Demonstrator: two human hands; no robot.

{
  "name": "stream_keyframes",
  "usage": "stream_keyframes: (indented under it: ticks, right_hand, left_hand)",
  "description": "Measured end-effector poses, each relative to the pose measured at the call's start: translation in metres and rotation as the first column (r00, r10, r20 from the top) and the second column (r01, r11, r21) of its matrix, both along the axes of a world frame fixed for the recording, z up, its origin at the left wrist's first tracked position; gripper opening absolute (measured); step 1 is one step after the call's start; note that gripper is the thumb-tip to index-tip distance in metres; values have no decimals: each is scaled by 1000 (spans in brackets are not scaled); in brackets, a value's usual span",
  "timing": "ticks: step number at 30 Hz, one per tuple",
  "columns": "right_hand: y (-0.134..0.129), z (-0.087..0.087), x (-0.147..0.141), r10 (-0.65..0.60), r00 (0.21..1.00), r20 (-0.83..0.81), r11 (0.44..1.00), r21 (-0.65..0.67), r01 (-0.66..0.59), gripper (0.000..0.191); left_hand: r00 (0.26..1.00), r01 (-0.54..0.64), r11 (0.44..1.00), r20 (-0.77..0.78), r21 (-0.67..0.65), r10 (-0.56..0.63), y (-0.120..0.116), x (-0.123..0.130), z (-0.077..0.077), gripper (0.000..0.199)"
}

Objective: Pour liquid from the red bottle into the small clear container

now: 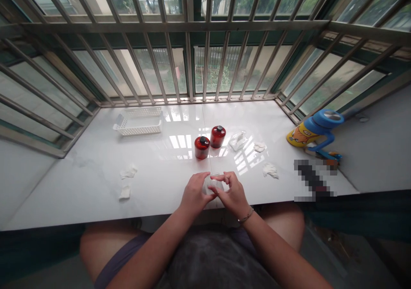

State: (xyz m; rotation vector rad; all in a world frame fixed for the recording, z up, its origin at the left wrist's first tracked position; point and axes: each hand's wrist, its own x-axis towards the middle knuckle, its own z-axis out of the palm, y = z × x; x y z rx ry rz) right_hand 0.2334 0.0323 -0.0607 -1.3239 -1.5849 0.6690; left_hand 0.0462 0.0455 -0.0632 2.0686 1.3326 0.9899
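Close to the table's front edge, my left hand point(194, 191) and my right hand point(234, 194) meet around a small clear, whitish see-through item point(209, 186). The left fingers and thumb grip its left side. My right thumb and fingers are curled against it from the right. Fingers cover much of the item, so its exact kind cannot be made out. Just beyond my hands, two dark red bottles with black caps stand upright, the nearer bottle point(202, 150) left of the farther bottle point(218, 138). Right of them lies a crumpled clear plastic packet point(238, 141).
A white perforated basket point(138, 130) sits at the back left. Crumpled white tissues point(128, 172) lie at left, with more tissues point(271, 170) at right. A blue and yellow water bottle point(302, 135) and a pixelated dark object point(314, 180) are far right. Metal bars point(205, 26) border the white table.
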Motion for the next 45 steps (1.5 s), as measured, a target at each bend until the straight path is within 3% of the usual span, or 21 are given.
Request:
stream_keyframes:
  ticks: [5, 9, 10, 12, 15, 18, 21, 24, 28, 31, 35, 37, 39, 41, 45]
  right_hand:
    - [5, 3, 22, -90, 996, 26, 996, -6, 90, 42]
    - [18, 1, 48, -191, 981, 39, 980, -37, 193, 46]
    - [23, 0, 57, -219, 975, 40, 974, -40, 221, 47]
    - [36, -1, 78, -289, 956, 46, 956, -43, 291, 50]
    - [56, -4, 111, -387, 919, 74, 920, -44, 390, 54]
    - [74, -7, 136, -429, 898, 97, 900, -42, 435, 57]
    - [88, -9, 148, -427, 897, 112, 901, -30, 432, 54]
    - [95, -9, 152, -412, 901, 140, 909, -6, 416, 54]
    - [96, -6, 153, -362, 909, 207, 931, 37, 362, 62]
    - [96, 2, 152, -342, 900, 270, 940, 96, 328, 64]
    - [109, 24, 149, -352, 871, 343, 933, 196, 300, 50]
    - [122, 35, 147, -330, 862, 384, 940, 221, 262, 40]
    - [138, 44, 145, -292, 853, 432, 952, 218, 216, 34]
    - [155, 49, 141, -257, 839, 479, 963, 195, 184, 33]
    - [183, 48, 131, -218, 808, 547, 976, 135, 172, 35]
  left_hand:
    - [999, 53, 998, -2, 30, -53, 15, 25, 1, 76]
    - [985, 169, 986, 27, 5, -169, 32, 20, 16, 97]
    - [988, 137, 990, 64, 17, -138, 37, 14, 21, 95]
    - [985, -52, 997, 170, 53, 42, 48, 0, 30, 82]
    - [927, -296, 955, 248, 30, 280, 69, -20, 35, 93]
    - [929, -293, 941, 181, -170, 322, 94, -28, 28, 116]
    - [947, -199, 918, 174, -344, 271, 117, -25, 17, 118]
    - [953, -94, 915, 230, -393, 196, 130, -14, 11, 100]
    - [958, 1, 911, 261, -413, 117, 129, 9, 8, 79]
    - [958, 62, 913, 280, -403, 59, 122, 27, 5, 75]
    - [954, 85, 930, 299, -358, 28, 114, 37, 2, 95]
    - [943, 46, 951, 327, -307, 60, 115, 33, 1, 85]
    - [931, -19, 963, 346, -267, 114, 122, 26, 2, 63]
    - [933, -60, 965, 330, -255, 145, 136, 21, 5, 56]
    - [963, -3, 968, 259, -249, 70, 176, 21, 17, 76]
